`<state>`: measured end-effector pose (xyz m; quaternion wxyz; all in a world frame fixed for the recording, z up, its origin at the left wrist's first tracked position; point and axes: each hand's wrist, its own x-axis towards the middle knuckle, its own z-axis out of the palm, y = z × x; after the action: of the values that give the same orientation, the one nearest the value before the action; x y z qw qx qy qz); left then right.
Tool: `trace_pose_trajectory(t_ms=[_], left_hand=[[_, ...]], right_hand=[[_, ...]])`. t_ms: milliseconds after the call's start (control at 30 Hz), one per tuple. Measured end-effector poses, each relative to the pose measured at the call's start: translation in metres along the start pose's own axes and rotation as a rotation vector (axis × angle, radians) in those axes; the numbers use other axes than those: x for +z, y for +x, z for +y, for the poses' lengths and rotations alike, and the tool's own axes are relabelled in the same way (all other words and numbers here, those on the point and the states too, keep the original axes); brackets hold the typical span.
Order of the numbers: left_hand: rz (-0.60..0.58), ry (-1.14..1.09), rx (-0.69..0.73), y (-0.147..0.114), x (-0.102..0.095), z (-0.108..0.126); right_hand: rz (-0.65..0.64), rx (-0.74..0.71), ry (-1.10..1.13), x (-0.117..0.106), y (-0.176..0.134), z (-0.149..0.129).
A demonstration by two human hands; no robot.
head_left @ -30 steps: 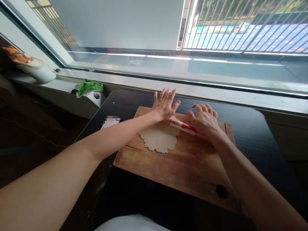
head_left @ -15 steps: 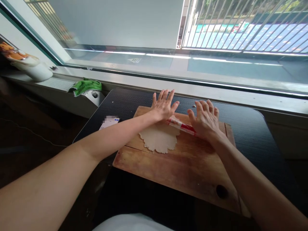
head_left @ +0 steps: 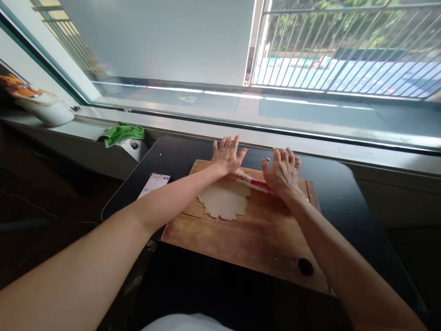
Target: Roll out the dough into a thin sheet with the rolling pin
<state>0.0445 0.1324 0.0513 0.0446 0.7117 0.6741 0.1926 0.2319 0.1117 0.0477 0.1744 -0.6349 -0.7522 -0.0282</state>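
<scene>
My left hand (head_left: 227, 155) is open, fingers spread and pointing away, its palm over the left end of a roller with a red-and-white wrapper (head_left: 253, 181), likely a rolling pin. Over the right end lies my right hand (head_left: 283, 171), also open with fingers stretched. Both ends of the roller are hidden beneath my palms. It rests across the far part of a thin, flat sheet of dough (head_left: 225, 201) with a ragged edge. A strip of dough shows beyond the roller. Under the dough is a wooden board (head_left: 248, 236) with a dark round hole near its close right corner.
The board lies on a black table (head_left: 339, 193). A phone (head_left: 155, 183) with a timer display lies left of the board. A green cloth (head_left: 124, 134) and a white pot (head_left: 50, 109) sit on the ledge at left. A large window (head_left: 165, 41) stands behind the table.
The camera view has shifted a little, showing more of the fence outside and more of the phone. Both hands stay spread over the roller, which looks at most slightly farther away on the dough.
</scene>
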Motion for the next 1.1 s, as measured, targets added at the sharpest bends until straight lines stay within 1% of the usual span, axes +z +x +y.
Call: trace_pose_trajectory(t_ms=[67,100,133,167,200,233,300,333,400,467,533,633,733,833,933,1033,1100], left_hand=[[0.072,-0.105,-0.163,0.024,-0.004,0.002],[0.119,-0.170,-0.262,0.030,-0.008,0.001],[0.174,-0.234,-0.345,0.032,-0.012,-0.002],[0.229,-0.287,-0.394,0.030,-0.016,-0.007],[0.278,-0.322,-0.405,0.024,-0.020,-0.013],[0.314,-0.337,-0.383,0.015,-0.023,-0.019],[0.330,-0.331,-0.308,-0.006,-0.027,-0.031],[0.312,-0.325,-0.286,-0.016,-0.028,-0.036],[0.260,-0.326,-0.273,-0.034,-0.029,-0.043],[0.191,-0.307,-0.277,-0.045,-0.032,-0.046],[0.077,-0.229,-0.264,-0.052,-0.036,-0.046],[-0.095,-0.114,-0.201,-0.059,-0.043,-0.044],[-0.185,-0.069,-0.152,-0.061,-0.047,-0.038],[-0.262,-0.024,-0.151,-0.054,-0.051,-0.029],[-0.335,-0.009,-0.185,-0.043,-0.055,-0.019],[-0.393,-0.059,-0.218,-0.036,-0.059,-0.012],[-0.416,-0.129,-0.247,-0.036,-0.061,-0.011]], right_hand=[[0.034,0.070,0.001,-0.004,0.016,0.004],[0.030,0.104,-0.003,-0.008,0.019,0.006],[0.018,0.129,-0.012,-0.013,0.017,0.006],[0.009,0.134,-0.026,-0.019,0.011,0.006],[0.005,0.115,-0.044,-0.026,0.002,0.005],[0.000,0.079,-0.064,-0.031,-0.008,0.003],[-0.038,-0.006,-0.099,-0.039,-0.032,-0.003],[-0.076,-0.036,-0.111,-0.041,-0.042,-0.006],[-0.170,-0.033,-0.123,-0.042,-0.056,-0.011],[-0.252,0.026,-0.115,-0.042,-0.061,-0.009],[-0.284,0.122,-0.109,-0.043,-0.061,0.001],[-0.249,0.273,-0.107,-0.050,-0.061,0.024],[-0.224,0.359,-0.099,-0.056,-0.065,0.040],[-0.199,0.363,-0.124,-0.056,-0.070,0.040],[-0.162,0.347,-0.150,-0.052,-0.072,0.037],[-0.118,0.329,-0.163,-0.048,-0.072,0.037],[-0.106,0.323,-0.169,-0.047,-0.073,0.038]])
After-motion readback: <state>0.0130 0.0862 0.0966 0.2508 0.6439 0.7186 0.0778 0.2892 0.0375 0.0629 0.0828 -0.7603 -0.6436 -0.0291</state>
